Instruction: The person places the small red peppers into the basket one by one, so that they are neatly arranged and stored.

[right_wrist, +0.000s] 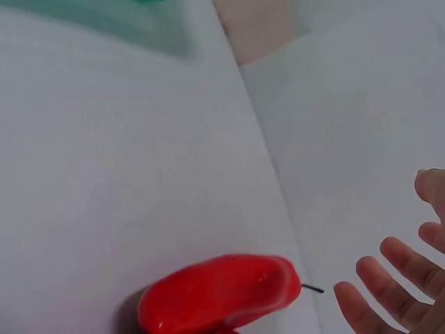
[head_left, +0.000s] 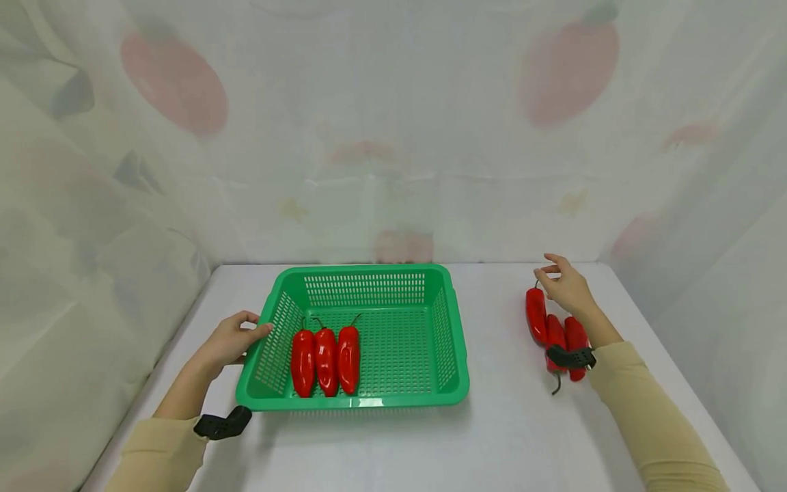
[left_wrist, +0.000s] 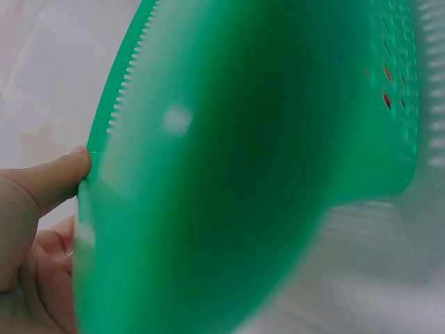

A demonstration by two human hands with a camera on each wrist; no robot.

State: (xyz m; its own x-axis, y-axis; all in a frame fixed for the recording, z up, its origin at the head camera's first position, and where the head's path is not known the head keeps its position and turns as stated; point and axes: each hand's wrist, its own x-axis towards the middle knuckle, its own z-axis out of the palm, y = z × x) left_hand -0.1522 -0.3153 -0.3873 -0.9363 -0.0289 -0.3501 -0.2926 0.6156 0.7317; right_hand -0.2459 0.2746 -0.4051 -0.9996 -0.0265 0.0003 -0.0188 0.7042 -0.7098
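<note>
A printed fabric backdrop (head_left: pixel 393 89) rises at the far edge of a white table (head_left: pixel 504 444), where a broad stretch of tabletop offers room to cross toward a green perforated plastic basket (head_left: pixel 458 342). The basket looks light and slightly flexible, best held by its rim, which any load must clear; its mesh floor lies open along the right. A person's left hand (head_left: pixel 230 339) pinches the left rim, thumb on the edge and curled fingers outside. The right hand (head_left: pixel 568 290), fingers parted and loosely bent, holds nothing beside three loose red chili peppers (head_left: pixel 536 314) at table right, lying close together near the backdrop. Three more, the basketed chili peppers (head_left: pixel 326 359), rest side by side at the basket's left. Glossy skins suggest light, fairly firm, somewhat slippery bodies, better gripped around the middle than by the thin stem (right_wrist: pixel 313 288), which looks easily snapped and sits just beyond the right fingertips.
</note>
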